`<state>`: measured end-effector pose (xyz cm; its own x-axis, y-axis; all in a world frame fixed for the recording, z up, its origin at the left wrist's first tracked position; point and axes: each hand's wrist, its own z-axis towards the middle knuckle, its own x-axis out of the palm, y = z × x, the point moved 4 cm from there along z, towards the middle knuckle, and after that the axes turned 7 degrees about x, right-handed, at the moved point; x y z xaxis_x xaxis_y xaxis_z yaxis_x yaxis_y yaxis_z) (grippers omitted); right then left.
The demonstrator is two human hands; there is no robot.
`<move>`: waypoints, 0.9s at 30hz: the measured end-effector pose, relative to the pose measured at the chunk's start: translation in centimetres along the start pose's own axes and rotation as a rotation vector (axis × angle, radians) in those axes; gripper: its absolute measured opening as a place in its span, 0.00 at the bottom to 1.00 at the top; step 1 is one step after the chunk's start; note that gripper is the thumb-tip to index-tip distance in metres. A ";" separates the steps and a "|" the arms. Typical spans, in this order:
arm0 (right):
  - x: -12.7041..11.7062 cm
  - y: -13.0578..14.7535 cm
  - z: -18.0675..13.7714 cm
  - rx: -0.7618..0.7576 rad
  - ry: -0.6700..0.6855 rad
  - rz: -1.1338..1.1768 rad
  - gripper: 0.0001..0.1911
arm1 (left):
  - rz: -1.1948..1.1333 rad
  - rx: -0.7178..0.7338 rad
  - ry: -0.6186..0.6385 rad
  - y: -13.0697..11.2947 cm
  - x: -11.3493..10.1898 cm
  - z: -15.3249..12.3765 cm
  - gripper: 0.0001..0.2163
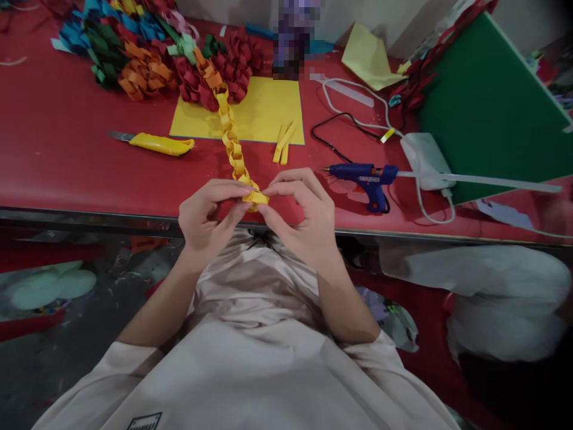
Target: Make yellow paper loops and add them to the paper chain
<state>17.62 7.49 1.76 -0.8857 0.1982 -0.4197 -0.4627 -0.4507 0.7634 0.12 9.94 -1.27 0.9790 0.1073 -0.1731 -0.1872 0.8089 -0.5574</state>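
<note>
A yellow paper chain (231,146) runs down from the heap of coloured chains to the table's front edge. At its near end, my left hand (215,209) pinches the last yellow loop between thumb and fingertips. From the other side, my right hand (302,206) closes its thumb and forefinger on the same end of the chain. The fingertips cover part of this loop. Just beyond my right hand lie a few loose yellow paper strips (283,143). To its right, a blue glue gun (369,179) rests on its side with a glue stick in its back.
A yellow-handled knife (161,144) lies at the left on the red table (58,149). Behind are a yellow sheet (277,101) and heaped paper chains (143,71). A white adapter (427,160), cables and a green board (483,113) stand right. A person's leg (505,298) shows at lower right.
</note>
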 end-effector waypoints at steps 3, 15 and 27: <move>0.0 -0.1 0.1 0.006 0.017 -0.001 0.06 | 0.130 -0.070 0.043 0.1 -0.3 -0.3 0.08; 0.0 -0.8 0.3 -0.051 0.055 -0.007 0.08 | 0.208 -0.110 0.166 -0.8 -0.7 0.3 0.06; -0.5 -1.2 -0.7 0.039 -0.055 0.012 0.06 | -0.158 -0.575 0.034 -0.6 0.6 -0.4 0.05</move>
<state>18.68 7.30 0.69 -0.8914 0.2412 -0.3837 -0.4523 -0.4192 0.7872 0.79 9.31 -1.40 0.9972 -0.0155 -0.0730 -0.0621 0.3697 -0.9271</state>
